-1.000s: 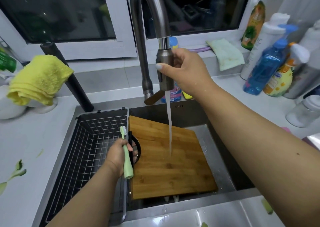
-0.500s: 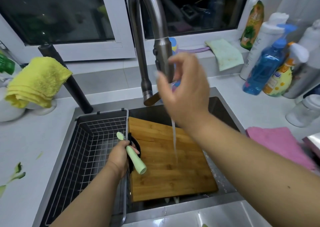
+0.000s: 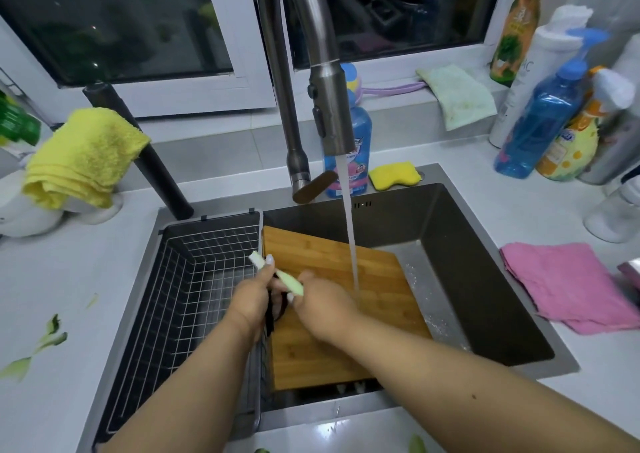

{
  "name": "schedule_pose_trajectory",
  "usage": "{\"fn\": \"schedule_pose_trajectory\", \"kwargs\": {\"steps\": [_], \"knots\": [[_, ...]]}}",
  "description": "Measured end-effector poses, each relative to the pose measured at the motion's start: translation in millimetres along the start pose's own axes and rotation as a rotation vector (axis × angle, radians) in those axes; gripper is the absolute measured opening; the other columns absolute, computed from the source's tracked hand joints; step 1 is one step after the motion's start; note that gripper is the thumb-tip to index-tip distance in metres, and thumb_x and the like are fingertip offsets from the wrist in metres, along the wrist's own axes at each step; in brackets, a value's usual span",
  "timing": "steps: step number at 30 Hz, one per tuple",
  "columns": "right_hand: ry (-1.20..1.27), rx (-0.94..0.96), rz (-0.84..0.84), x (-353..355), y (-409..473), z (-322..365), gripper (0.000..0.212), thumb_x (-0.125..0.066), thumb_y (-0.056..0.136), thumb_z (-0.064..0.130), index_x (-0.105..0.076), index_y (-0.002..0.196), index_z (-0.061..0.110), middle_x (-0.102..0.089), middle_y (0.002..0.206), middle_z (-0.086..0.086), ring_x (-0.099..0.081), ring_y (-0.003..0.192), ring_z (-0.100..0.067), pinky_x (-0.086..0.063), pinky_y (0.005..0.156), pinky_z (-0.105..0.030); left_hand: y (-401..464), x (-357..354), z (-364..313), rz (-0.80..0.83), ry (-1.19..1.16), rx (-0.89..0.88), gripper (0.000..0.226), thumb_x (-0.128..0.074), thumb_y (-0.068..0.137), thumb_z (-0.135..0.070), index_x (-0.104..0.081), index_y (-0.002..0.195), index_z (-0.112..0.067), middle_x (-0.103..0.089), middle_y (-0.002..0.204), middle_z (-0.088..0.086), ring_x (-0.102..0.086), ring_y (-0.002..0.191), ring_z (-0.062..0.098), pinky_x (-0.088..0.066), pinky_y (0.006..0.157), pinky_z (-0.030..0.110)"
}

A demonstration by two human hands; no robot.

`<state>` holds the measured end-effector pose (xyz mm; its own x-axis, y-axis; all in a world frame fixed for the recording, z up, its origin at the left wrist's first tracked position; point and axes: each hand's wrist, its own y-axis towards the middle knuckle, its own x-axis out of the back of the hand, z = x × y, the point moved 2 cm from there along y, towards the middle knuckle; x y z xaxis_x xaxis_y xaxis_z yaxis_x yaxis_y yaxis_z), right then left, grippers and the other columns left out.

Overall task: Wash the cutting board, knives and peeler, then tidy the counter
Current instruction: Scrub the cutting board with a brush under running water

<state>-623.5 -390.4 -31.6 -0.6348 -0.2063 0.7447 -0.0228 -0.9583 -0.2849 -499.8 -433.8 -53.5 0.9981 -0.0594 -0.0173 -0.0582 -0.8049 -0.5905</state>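
My left hand (image 3: 254,300) grips the smooth pale-green peeler (image 3: 277,276), my right hand (image 3: 323,305) pinching its end above the bamboo cutting board (image 3: 374,300).

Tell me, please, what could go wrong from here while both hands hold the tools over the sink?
The left hand bundles a green-handled tool with dark-handled ones; as the right hand takes hold, wet handles might slip. Water hitting the tilted cutting board could splash onto the counter.

left hand (image 3: 254,300): grips pale green peeler (image 3: 277,275)
right hand (image 3: 323,305): touches peeler's end
cutting board (image 3: 367,314): beneath both hands
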Motion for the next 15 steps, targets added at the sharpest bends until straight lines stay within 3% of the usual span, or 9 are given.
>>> {"fn": "schedule_pose_trajectory", "kwargs": {"steps": [3, 5, 7, 9, 12, 13, 15], "knots": [[0.250, -0.170, -0.003, 4.1, 6.2, -29.9, 0.026, -0.040, 0.098, 0.034, -0.053, 0.109, 0.014, -0.066, 0.097, -0.008, -0.063, 0.084, -0.026, -0.054, 0.076, -0.041, 0.5, -1.4, 1.0, 0.014, 0.043, -0.078, 0.034, -0.051, 0.097, -0.038, -0.063, 0.108, -0.008, -0.049, 0.064, 0.006, -0.043, 0.054, 0.017, -0.038, 0.050, 0.029], [0.483, -0.284, -0.006, 5.4, 6.4, -49.8, 0.024, -0.039, 0.099, 0.031, -0.052, 0.110, 0.013, -0.066, 0.087, -0.007, -0.061, 0.070, -0.020, -0.053, 0.064, -0.037, 2.7, -2.5, 1.8, -0.035, 0.073, -0.119, 0.020, -0.054, 0.097, -0.021, -0.053, 0.117, -0.017, -0.053, 0.069, 0.006, -0.047, 0.058, 0.018, -0.042, 0.053, 0.032], [0.683, -0.390, -0.020, 6.7, 6.6, -66.1, 0.020, -0.039, 0.098, 0.024, -0.051, 0.109, 0.011, -0.060, 0.075, -0.006, -0.053, 0.056, -0.016, -0.044, 0.051, -0.030, 5.4, -2.6, 3.6, -0.094, 0.073, -0.125, 0.024, -0.054, 0.097, -0.016, -0.046, 0.117, -0.025, -0.053, 0.067, 0.003, -0.047, 0.055, 0.014, -0.043, 0.052, 0.031], [0.809, -0.465, -0.044, 9.2, 8.2, -80.4, 0.019, -0.038, 0.097, 0.019, -0.053, 0.102, 0.008, -0.055, 0.069, -0.007, -0.049, 0.052, -0.017, -0.040, 0.048, -0.028, 4.3, -5.9, 4.5, -0.093, 0.040, -0.108, 0.022, -0.056, 0.096, -0.019, -0.046, 0.116, -0.019, -0.050, 0.058, -0.003, -0.044, 0.045, 0.010, -0.040, 0.045, 0.026], [0.809, -0.547, -0.060, 15.5, 11.6, -101.0, 0.017, -0.039, 0.097, 0.022, -0.050, 0.100, 0.009, -0.051, 0.072, -0.007, -0.047, 0.054, -0.018, -0.040, 0.047, -0.028, -3.6, -21.5, -1.9, -0.071, 0.060, -0.051, 0.024, -0.056, 0.096, -0.033, -0.054, 0.083, -0.013, -0.047, 0.046, -0.008, -0.041, 0.036, 0.007, -0.037, 0.038, 0.020], [0.786, -0.569, -0.065, 17.2, 12.9, -109.4, 0.017, -0.041, 0.097, 0.024, -0.049, 0.101, 0.010, -0.050, 0.073, -0.006, -0.046, 0.055, -0.018, -0.041, 0.047, -0.027, -4.6, -27.3, -4.7, -0.077, 0.064, -0.041, 0.028, -0.053, 0.097, -0.037, -0.055, 0.082, -0.013, -0.050, 0.049, -0.006, -0.044, 0.040, 0.009, -0.040, 0.041, 0.021], [0.720, -0.610, -0.073, 20.5, 15.9, -126.9, 0.022, -0.044, 0.098, 0.029, -0.049, 0.108, 0.011, -0.049, 0.076, -0.005, -0.047, 0.059, -0.018, -0.044, 0.050, -0.028, -3.9, -36.4, -9.3, -0.089, 0.095, -0.038, 0.034, -0.045, 0.099, -0.041, -0.057, 0.100, -0.009, -0.063, 0.073, 0.005, -0.058, 0.060, 0.020, -0.052, 0.058, 0.032]]}}
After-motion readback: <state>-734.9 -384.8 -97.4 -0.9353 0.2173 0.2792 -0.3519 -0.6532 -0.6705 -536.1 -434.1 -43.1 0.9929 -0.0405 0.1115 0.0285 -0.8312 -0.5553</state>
